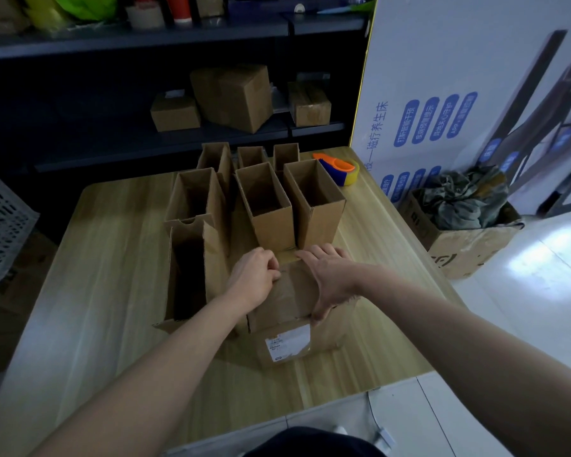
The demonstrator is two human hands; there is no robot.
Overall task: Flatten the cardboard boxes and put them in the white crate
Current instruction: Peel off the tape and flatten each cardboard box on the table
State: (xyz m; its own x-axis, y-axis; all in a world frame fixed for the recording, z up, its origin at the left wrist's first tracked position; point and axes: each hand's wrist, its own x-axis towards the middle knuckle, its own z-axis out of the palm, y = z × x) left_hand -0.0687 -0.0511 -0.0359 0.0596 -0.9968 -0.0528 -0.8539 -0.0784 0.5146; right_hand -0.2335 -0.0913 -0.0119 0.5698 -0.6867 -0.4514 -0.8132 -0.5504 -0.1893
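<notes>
A closed cardboard box (287,321) with a white label lies on the wooden table (112,291) in front of me. My left hand (256,277) is curled at the box's top left edge, fingers hooked on the flap. My right hand (327,278) lies over the top of the same box, fingers spread and thumb down its right side. Several open upright cardboard boxes (267,206) stand behind it in rows, and a taller one (187,272) stands at the left. The white crate (0,225) shows at the far left edge, beside the table.
An orange and blue tape dispenser (340,169) sits at the table's back right corner. A floor box with crumpled cloth (459,219) stands to the right. Dark shelves (238,97) with more boxes are behind the table. A large white printed board (442,94) leans at the right.
</notes>
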